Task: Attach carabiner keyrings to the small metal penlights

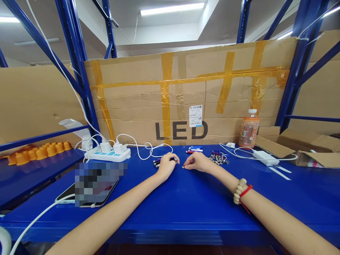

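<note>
Blue shelf (170,209), cardboard panel (132,106) along its back edge. Toward that edge I see left hand (166,165) curled round a small shiny piece (175,160), right hand (198,162) pinching a tiny metal part (183,167), metal pile (218,159) behind its wrist.

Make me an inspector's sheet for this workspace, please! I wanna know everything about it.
Surface: blue tabletop.
Work things: pen-like sticks, metal pile, small metal piece.
Clutter: tablet, bottle, open box.
Hands: left hand grips a shiny piece; right hand has fingertips at the small metal piece, grip unclear.
Cables: white cables on the tabletop, some at the power strip.
Surroundings: cardboard wall behind, blue posts both sides.
</note>
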A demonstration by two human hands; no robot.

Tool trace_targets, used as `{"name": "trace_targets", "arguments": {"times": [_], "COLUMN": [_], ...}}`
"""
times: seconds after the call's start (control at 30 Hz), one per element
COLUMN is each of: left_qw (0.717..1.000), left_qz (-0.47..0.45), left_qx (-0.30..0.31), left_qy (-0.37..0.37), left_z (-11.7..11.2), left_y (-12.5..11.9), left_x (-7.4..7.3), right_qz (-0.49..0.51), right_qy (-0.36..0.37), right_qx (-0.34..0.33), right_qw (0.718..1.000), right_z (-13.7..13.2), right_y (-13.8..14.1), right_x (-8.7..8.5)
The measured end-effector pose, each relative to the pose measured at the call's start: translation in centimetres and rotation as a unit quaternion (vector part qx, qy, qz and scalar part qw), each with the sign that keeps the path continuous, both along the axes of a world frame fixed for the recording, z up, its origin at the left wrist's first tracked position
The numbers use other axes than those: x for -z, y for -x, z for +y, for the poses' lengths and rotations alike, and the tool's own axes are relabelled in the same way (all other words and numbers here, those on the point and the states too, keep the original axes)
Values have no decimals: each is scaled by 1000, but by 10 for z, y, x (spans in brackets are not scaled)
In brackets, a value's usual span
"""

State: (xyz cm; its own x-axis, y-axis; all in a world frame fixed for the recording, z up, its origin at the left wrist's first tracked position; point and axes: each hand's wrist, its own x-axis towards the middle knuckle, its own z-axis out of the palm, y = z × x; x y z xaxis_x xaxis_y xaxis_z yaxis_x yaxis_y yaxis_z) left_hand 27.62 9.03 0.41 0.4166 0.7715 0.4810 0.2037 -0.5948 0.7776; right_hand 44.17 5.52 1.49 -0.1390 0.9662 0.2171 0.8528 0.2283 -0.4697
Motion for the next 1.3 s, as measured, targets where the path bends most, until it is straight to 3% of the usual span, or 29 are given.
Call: {"name": "trace_targets", "arguments": {"times": [0.33, 0.7, 0.83, 1.0, 1.17, 1.3], "left_qw": [1000, 998, 997, 997, 995, 995], "left_qz": [6, -15, -15, -23, -44, -39], "left_qx": [-13, 28, 40, 54, 53, 50], "left_qy": [-4, 57, 60, 56, 76, 81], "left_z": [-1, 1, 1, 1, -1, -3], "left_y": [0, -2, -2, -3, -5, -4], "left_x": [-1, 1, 0, 1, 0, -1], "right_qz": [41, 21, 16, 108, 119, 128], "right_qy": [-5, -4, -77, -197, -222, -229], "right_qx": [-42, -6, 29, 30, -38, -53], "right_qw": [998, 1000, 997, 974, 967, 964], "right_z": [1, -1, -4, -8, -13, -13], "right_y": [5, 10, 14, 19, 26, 26], "right_x": [3, 3, -1, -10, -13, -12]}}
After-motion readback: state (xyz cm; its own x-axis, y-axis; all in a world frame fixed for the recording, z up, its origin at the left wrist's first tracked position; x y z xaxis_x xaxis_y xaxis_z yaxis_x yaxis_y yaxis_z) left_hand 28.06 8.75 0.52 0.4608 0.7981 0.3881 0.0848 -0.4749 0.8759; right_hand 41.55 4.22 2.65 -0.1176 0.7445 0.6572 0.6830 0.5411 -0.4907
